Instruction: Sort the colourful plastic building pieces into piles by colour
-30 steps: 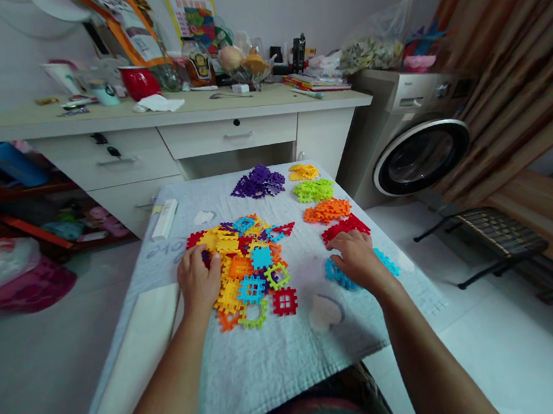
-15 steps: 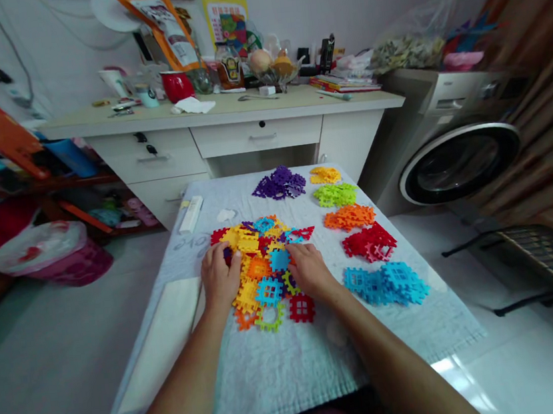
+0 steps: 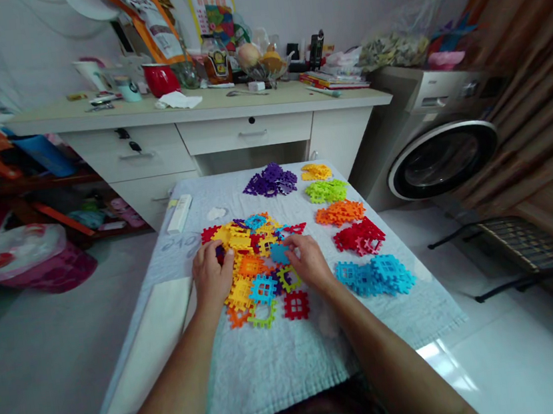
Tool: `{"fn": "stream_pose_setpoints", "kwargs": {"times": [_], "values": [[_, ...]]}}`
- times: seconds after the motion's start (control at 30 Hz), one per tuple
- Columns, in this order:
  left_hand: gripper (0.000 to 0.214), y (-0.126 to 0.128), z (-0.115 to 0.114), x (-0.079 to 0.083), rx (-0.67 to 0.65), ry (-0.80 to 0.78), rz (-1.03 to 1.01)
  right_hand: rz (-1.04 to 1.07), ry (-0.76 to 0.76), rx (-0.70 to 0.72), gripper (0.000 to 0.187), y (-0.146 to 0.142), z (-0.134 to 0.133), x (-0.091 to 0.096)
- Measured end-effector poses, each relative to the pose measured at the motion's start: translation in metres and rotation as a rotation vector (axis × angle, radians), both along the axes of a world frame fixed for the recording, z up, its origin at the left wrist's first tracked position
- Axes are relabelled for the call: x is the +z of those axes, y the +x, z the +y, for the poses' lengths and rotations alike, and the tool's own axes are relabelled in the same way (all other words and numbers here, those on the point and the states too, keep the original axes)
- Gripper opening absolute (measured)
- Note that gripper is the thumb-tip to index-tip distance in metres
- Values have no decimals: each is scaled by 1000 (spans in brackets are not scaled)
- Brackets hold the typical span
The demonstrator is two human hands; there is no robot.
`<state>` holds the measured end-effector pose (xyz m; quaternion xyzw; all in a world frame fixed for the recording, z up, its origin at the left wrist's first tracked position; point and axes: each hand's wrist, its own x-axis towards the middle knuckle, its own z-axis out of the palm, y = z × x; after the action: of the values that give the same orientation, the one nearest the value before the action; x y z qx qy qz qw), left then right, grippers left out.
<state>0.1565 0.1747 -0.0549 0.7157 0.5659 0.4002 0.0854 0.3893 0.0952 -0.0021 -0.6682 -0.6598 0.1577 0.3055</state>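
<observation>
A mixed heap of coloured plastic grid tiles [image 3: 252,257] lies in the middle of a small table covered with a pale cloth [image 3: 275,361]. My left hand [image 3: 213,275] rests with curled fingers on the heap's left edge, on yellow tiles. My right hand [image 3: 307,261] sits at the heap's right side, its fingers pinching a blue tile [image 3: 279,253]. To the right lie sorted piles: blue [image 3: 378,274], red [image 3: 359,236], orange [image 3: 340,212], green [image 3: 326,191], yellow [image 3: 316,172]. A purple pile [image 3: 269,181] lies at the back.
A white box [image 3: 179,213] lies at the table's far left, a white sheet [image 3: 147,347] along its left edge. Behind stands a cluttered white desk [image 3: 196,129]. A washing machine [image 3: 438,147] and a dark rack [image 3: 518,248] are on the right, a pink bin [image 3: 36,260] on the left.
My right hand left the blue pile on the right, moved to the mixed heap and closed on a blue tile. My left hand stayed on the heap's left edge.
</observation>
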Motion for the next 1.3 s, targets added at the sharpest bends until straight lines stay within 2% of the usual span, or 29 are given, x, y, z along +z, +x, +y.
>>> {"fn": "stream_pose_setpoints", "kwargs": {"times": [0.1, 0.27, 0.37, 0.47, 0.63, 0.8, 0.87, 1.03, 1.13, 1.3], "values": [[34, 0, 0, 0, 3, 0, -7, -8, -14, -40, 21, 25, -15, 21], [35, 0, 1, -1, 0, 6, 1, -260, -251, 7, 22, 71, -47, 57], [36, 0, 1, -1, 0, 3, 13, -373, -322, -12, 24, 84, -56, 63], [37, 1, 0, 1, 6, -4, 21, -429, -361, -23, 23, 87, -58, 56], [36, 2, -1, 2, 7, -6, 21, -564, -394, -78, 22, 86, -58, 39], [35, 1, 0, 0, 19, -2, 9, -639, -334, -104, 24, 73, -58, 43], [35, 1, 0, -1, 30, -4, 3, -583, -296, -28, 25, 59, -55, 48], [34, 0, -1, 0, 44, 0, -18, -387, -212, 329, 43, 16, -44, 45], [34, 0, -1, 0, 32, 3, -14, -379, -227, 360, 49, 1, -38, 34], [34, 2, 1, -2, 20, 6, 14, -416, -244, 312, 41, -5, -33, 21]]}}
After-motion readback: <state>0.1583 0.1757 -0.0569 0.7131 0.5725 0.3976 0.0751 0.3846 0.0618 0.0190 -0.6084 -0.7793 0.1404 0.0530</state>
